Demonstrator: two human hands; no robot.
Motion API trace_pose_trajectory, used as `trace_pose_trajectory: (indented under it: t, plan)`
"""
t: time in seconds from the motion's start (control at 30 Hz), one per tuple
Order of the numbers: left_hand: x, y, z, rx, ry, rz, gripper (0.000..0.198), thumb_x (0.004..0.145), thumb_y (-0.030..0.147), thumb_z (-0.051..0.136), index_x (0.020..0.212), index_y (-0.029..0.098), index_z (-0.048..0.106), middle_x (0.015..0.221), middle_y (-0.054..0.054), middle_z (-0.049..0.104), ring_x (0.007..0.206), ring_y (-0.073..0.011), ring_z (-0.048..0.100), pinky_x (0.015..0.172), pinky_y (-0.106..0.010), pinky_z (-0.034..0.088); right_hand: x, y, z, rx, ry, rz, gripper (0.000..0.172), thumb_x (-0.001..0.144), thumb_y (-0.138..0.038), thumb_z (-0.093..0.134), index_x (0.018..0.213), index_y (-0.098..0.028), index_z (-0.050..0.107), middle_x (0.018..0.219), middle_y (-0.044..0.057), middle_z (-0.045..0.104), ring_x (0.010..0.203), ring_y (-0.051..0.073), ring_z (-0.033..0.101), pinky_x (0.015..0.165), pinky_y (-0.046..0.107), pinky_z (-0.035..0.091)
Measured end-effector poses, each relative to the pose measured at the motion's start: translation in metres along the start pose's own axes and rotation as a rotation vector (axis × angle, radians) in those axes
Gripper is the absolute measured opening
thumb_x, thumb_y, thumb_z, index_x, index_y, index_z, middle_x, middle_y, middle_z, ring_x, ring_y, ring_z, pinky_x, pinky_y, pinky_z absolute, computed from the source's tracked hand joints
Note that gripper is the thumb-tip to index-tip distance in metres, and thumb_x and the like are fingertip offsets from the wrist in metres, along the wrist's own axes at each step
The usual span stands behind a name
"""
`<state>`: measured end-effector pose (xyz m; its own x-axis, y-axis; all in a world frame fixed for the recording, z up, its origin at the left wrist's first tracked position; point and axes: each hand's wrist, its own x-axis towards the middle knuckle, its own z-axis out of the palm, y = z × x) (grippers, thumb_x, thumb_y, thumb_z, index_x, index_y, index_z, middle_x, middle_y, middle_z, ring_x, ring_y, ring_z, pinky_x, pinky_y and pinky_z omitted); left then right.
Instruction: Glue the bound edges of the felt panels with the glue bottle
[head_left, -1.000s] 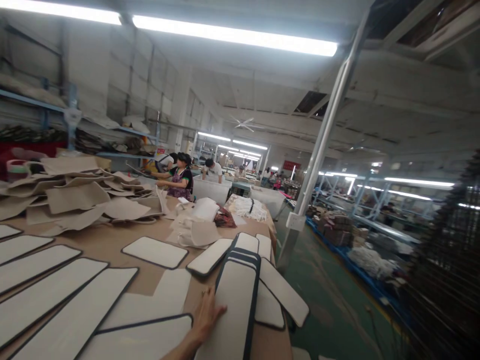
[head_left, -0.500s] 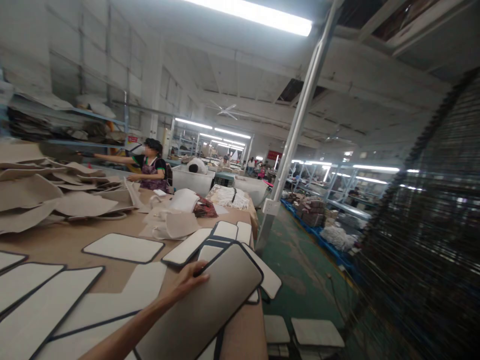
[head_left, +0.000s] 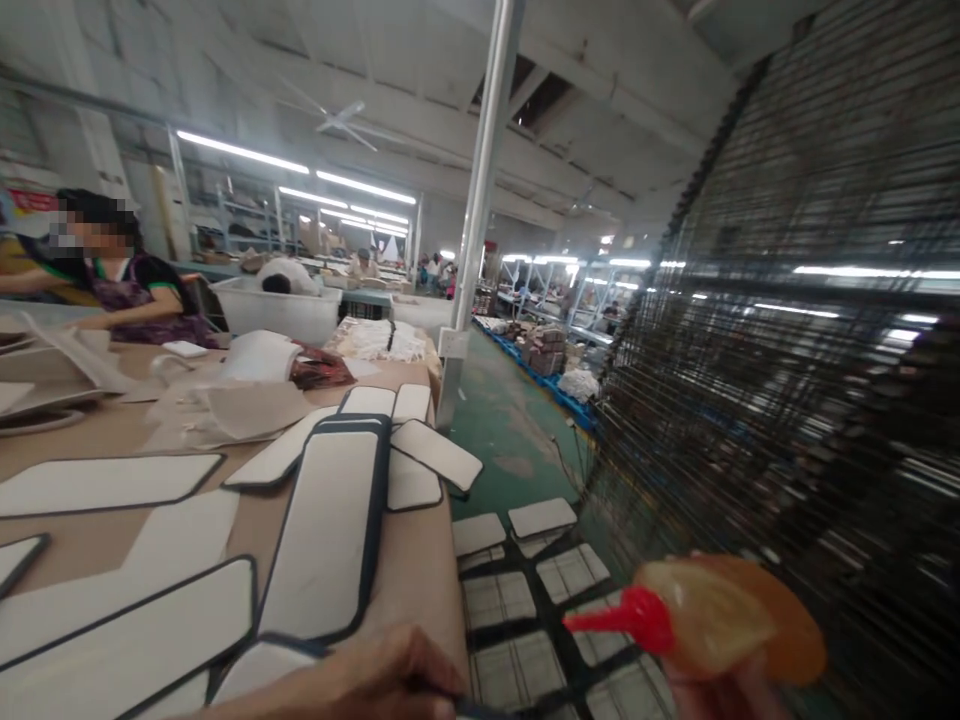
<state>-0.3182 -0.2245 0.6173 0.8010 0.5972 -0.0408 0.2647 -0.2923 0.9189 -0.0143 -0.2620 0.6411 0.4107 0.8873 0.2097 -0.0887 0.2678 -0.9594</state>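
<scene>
Fluorescent tubes light a long workshop beside a dark wire rack (head_left: 787,330). At the lower right, the right hand (head_left: 724,692) holds an amber squeeze bottle (head_left: 731,620), fingers wrapped around it and its red nozzle (head_left: 622,617) pointing left. The left hand (head_left: 390,675) rests at the worktop (head_left: 416,560) edge, fingers curled on something thin and dark that I cannot make out. Steadying the nozzle tip low seems wise, near the stacked navy-edged panels (head_left: 326,530).

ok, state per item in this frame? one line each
left hand: closed on a thin dark thing at the table edge
right hand: mostly out of view, holding the bottle
bottle: orange, red nozzle, tipped sideways, nozzle pointing left
long panel: flat on the table, on top of others
wire rack: upright, on the right
floor panels: flat in the rack's lowest tray
</scene>
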Motion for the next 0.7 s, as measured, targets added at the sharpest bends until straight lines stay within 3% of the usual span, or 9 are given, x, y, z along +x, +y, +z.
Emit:
trace_pose_trajectory:
  t: [0.1,0.27,0.4,0.6,0.7]
  plan:
    - [0.018,0.018,-0.026,0.119,-0.031,0.034,0.041,0.084,0.048,0.051,0.071,0.011,0.066,0.058,0.003,0.039,0.056,-0.0081,0.031,0.052,-0.018,0.029,0.002,-0.017,-0.015,0.022,0.012,-0.032,0.056,0.062,-0.051,0.067,0.113,-0.03,0.057,0.107,0.003,0.066,0.11,0.032,0.056,0.086,0.046,0.054]
    - [0.04,0.047,-0.058,0.201,-0.152,0.116,0.045,0.086,0.047,0.05,0.096,0.01,0.072,0.076,-0.005,0.066,0.067,-0.0147,0.052,0.063,-0.02,0.043,0.006,-0.036,-0.035,0.016,0.087,0.008,0.067,0.049,-0.05,0.076,0.11,-0.03,0.057,0.109,0.004,0.065,0.105,0.028,0.059,0.076,0.035,0.056]
    - [0.047,0.058,-0.056,0.221,-0.21,0.121,0.044,0.085,0.046,0.053,0.101,0.01,0.073,0.085,-0.007,0.072,0.074,-0.0176,0.06,0.066,-0.02,0.046,0.008,-0.037,-0.044,0.009,0.178,0.143,0.072,0.036,-0.05,0.081,0.102,-0.028,0.06,0.105,0.004,0.066,0.099,0.024,0.061,0.071,0.027,0.055]
    - [0.045,0.071,-0.051,0.204,-0.265,0.111,0.05,0.083,0.048,0.055,0.103,0.006,0.072,0.091,-0.011,0.072,0.079,-0.0206,0.064,0.07,-0.021,0.049,0.012,-0.039,-0.05,-0.021,0.077,0.082,0.066,0.034,-0.041,0.083,0.096,-0.028,0.062,0.099,0.002,0.067,0.095,0.018,0.062,0.075,0.02,0.05]
    - [0.042,0.075,-0.051,0.184,-0.268,0.112,0.049,0.083,0.048,0.056,0.103,0.007,0.072,0.089,-0.01,0.072,0.076,-0.0194,0.064,0.07,-0.022,0.049,0.01,-0.047,-0.041,0.031,0.06,0.178,0.065,0.03,-0.043,0.083,0.09,-0.026,0.063,0.085,0.002,0.067,0.085,0.02,0.064,0.072,0.024,0.053]
